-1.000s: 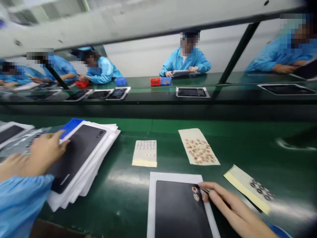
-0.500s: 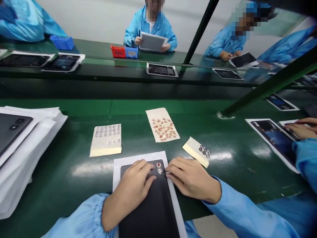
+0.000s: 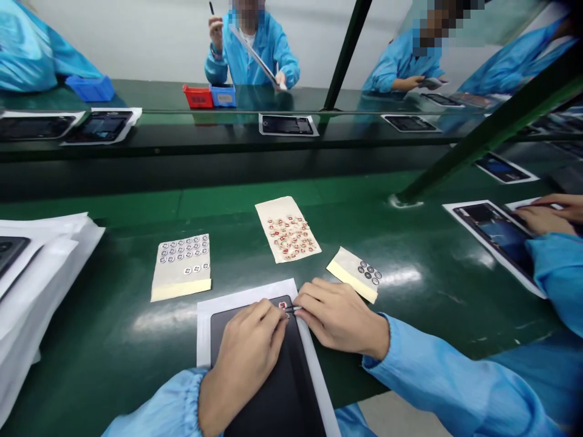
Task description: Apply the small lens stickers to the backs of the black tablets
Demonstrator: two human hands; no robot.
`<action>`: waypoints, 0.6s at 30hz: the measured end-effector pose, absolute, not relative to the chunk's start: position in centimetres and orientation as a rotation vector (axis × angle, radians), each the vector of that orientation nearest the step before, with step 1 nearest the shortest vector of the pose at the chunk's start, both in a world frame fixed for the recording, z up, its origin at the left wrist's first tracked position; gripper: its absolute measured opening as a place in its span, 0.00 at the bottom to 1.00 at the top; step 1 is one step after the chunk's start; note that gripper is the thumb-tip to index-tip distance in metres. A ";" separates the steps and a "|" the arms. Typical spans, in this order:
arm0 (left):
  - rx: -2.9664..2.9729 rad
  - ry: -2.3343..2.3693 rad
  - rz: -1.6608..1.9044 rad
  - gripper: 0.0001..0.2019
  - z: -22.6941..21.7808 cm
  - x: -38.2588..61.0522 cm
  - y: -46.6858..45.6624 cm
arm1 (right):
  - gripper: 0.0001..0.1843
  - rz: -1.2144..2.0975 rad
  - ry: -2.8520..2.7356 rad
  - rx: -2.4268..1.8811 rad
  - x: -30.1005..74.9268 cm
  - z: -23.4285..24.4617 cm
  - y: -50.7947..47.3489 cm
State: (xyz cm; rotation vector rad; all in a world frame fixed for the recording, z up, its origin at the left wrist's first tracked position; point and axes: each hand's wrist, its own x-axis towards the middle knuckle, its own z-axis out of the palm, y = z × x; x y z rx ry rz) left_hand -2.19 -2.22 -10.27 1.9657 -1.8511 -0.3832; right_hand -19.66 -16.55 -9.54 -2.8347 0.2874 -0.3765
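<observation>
A dark tablet back panel [image 3: 277, 394] lies on a white sheet [image 3: 204, 334] in front of me. Near its top corner are two small round spots, one with a red-marked sticker [image 3: 283, 305], the lower mostly covered by fingers. My left hand [image 3: 250, 349] rests over the panel, its thumb and forefinger drawn together by the lower spot; anything between them is too small to make out. From the right, my right hand [image 3: 339, 315] is closed on thin tweezers [image 3: 292, 309], whose tips reach the lower spot beside the left fingertips.
Sticker sheets lie beyond the panel: ring stickers [image 3: 182, 276] left, red-marked pieces [image 3: 273, 209] centre, black rings [image 3: 348, 273] right. Stacked white sheets [image 3: 59, 267] stand left. A co-worker's hands [image 3: 546, 215] are at right, near a slanted green post [image 3: 449, 161]. People sit opposite.
My left fingertips have closed together and moved to the lower spot at the tweezers' tips. The view has shifted slightly. Across the bench, a person has tilted their board and raised a pen.
</observation>
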 end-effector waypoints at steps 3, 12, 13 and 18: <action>1.975 -1.704 -0.454 0.08 -10.3 -1.9 -2.5 | 0.09 -0.348 0.219 -2.898 -19.1 -9.5 -16.8; 1.890 -1.705 -0.374 0.08 -10.9 -0.9 -3.0 | 0.10 -0.522 0.330 -2.866 -19.5 -10.4 -16.7; 1.889 -1.710 -0.368 0.08 -10.9 -0.9 -3.0 | 0.09 -0.529 0.320 -2.890 -19.7 -10.4 -16.6; 1.874 -1.754 -0.302 0.06 -10.8 -1.1 -3.2 | 0.08 -0.670 0.231 -3.087 -19.8 -10.1 -15.7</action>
